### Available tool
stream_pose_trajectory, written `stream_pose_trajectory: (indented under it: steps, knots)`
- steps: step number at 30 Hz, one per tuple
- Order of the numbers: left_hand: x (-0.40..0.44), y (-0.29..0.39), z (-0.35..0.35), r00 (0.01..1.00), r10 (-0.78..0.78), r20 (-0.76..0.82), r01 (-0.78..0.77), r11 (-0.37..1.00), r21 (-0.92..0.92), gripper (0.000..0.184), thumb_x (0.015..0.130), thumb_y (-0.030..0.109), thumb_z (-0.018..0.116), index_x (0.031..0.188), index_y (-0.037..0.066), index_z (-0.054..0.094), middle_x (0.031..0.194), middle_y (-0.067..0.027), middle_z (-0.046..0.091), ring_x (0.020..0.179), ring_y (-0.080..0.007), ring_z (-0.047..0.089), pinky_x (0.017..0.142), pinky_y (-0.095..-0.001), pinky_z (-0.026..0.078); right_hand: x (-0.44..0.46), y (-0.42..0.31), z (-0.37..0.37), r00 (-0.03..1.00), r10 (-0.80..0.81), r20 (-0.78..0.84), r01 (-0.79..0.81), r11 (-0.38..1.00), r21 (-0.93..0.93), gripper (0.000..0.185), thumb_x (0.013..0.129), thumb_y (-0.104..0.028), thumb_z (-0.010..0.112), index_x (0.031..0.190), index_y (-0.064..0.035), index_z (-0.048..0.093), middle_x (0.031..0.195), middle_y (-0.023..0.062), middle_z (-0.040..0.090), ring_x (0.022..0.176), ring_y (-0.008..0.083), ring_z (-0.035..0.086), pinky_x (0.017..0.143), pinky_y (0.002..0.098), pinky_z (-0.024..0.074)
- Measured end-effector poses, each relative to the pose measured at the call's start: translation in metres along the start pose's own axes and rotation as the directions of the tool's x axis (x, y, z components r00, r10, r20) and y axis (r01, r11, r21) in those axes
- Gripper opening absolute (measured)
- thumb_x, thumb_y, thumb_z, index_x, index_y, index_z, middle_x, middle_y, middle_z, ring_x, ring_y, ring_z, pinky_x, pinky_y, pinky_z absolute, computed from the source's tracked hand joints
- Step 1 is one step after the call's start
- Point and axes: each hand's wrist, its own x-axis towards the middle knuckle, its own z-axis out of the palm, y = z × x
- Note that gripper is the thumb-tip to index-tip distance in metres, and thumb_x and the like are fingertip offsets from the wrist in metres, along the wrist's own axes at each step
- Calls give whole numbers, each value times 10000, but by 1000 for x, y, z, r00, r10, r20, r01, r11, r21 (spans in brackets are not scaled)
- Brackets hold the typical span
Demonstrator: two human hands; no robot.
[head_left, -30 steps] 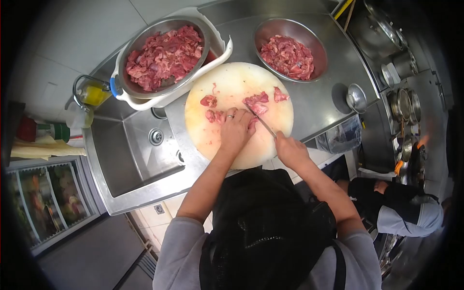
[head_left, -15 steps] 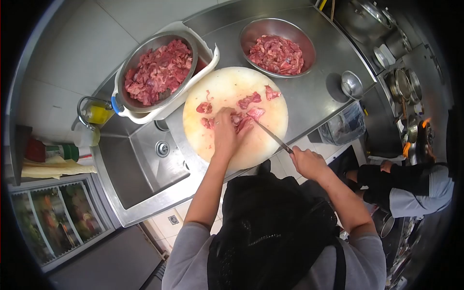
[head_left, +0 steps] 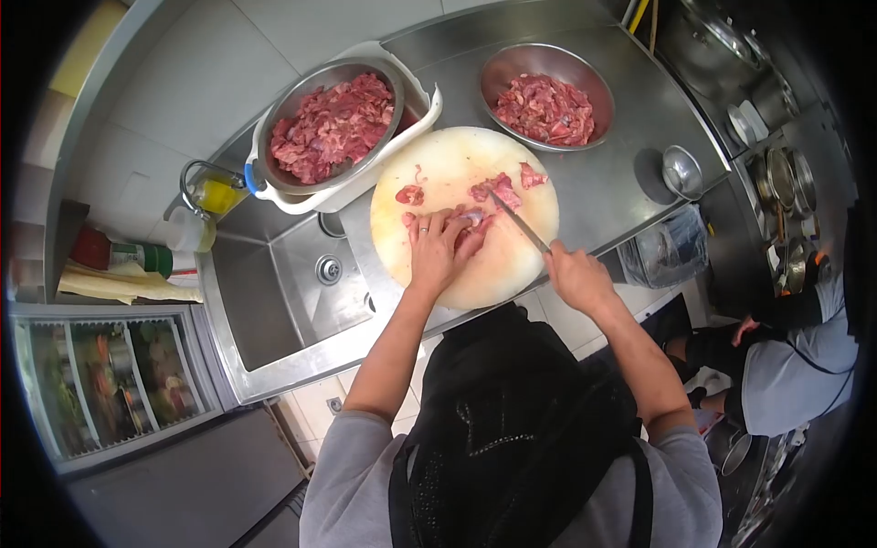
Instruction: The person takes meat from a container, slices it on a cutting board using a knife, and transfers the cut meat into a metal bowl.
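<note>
A round white cutting board (head_left: 512,265) lies on the steel counter with several pieces of raw meat on it. My left hand (head_left: 438,248) is on the board, its fingers curled over a piece of raw meat (head_left: 473,217) that they partly hide. In my right hand (head_left: 579,276), closed around the handle, is a knife (head_left: 523,225). Its blade points up and left, and the tip touches the meat pieces (head_left: 501,190) at the board's upper right. Another meat scrap (head_left: 410,194) rests above my left hand.
A steel bowl of meat (head_left: 333,128) sits in a white tub (head_left: 416,119) at the upper left. Another steel bowl (head_left: 594,84) with meat stands behind the board. A sink (head_left: 274,310) is on the left, a ladle (head_left: 681,169) on the right. A co-worker (head_left: 790,365) is at far right.
The knife tip has moved from beside my left hand up to the pieces at the upper right. A cut piece now lies against another there. The whole view has shifted slightly.
</note>
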Motion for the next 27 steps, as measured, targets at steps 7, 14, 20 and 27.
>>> stream_pose_trajectory:
  steps: [7, 14, 20, 27]
  knots:
    - [0, -4, -3, 985, -138, 107, 155, 972, -175, 476, 829, 307, 917, 1199, 91, 712, 1321, -127, 661, 1265, -365, 587, 1151, -501, 416, -3, -27, 22, 996, -43, 83, 43, 999, 2, 292, 1150, -310, 501, 1158, -34, 598, 880, 285, 771, 902, 530, 762, 867, 647, 590]
    - [-3, -6, -2, 997, 22, 68, -19, 999, -45, 629, 773, 232, 930, 1296, 56, 629, 1320, -158, 641, 1240, -368, 608, 1134, -512, 439, 1, -18, 33, 994, -12, 106, 15, 1000, -28, 282, 1153, -296, 499, 1136, -29, 590, 853, 291, 760, 891, 519, 766, 858, 638, 596]
    - [-2, -7, -1, 999, -36, 28, 40, 990, -137, 514, 784, 216, 910, 1218, 74, 674, 1321, -144, 641, 1240, -368, 606, 1124, -513, 449, -1, -34, 30, 993, 10, 115, -12, 1000, 17, 296, 1154, -319, 496, 1155, -32, 568, 880, 306, 757, 899, 567, 742, 858, 671, 575]
    - [6, -7, 5, 1000, 1, 13, 0, 997, -74, 451, 783, 175, 890, 1177, 68, 698, 1267, -135, 670, 1193, -363, 622, 1079, -500, 482, 10, -35, 40, 988, -6, 152, 7, 1000, -5, 219, 1127, -221, 477, 1170, -19, 548, 898, 324, 756, 911, 568, 744, 865, 674, 572]
